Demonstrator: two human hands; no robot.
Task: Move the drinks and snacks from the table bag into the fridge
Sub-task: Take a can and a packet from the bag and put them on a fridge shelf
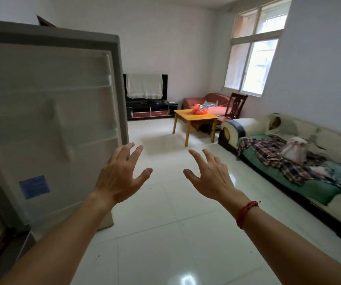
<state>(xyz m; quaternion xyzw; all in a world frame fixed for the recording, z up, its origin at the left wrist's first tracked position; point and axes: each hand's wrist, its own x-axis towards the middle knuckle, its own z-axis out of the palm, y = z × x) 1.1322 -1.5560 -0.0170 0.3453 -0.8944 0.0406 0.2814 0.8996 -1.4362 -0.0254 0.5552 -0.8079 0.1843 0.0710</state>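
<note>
Bag [200, 109] sits on far table [194, 118], well beyond both spread, empty hands [120, 177].

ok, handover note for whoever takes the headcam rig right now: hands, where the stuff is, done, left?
Left hand: open, empty, raised beside the edge of the open fridge door.
Right hand: open, empty, held out in front; red cord on the wrist.
Orange bag: on the yellow table across the room, with items visible inside it.
Done: fridge door is open; its shelves look bare.
Left: walk to the table, take the drinks and snacks from the bag, carry them back and load the fridge. How many items remain can't be told.
</note>
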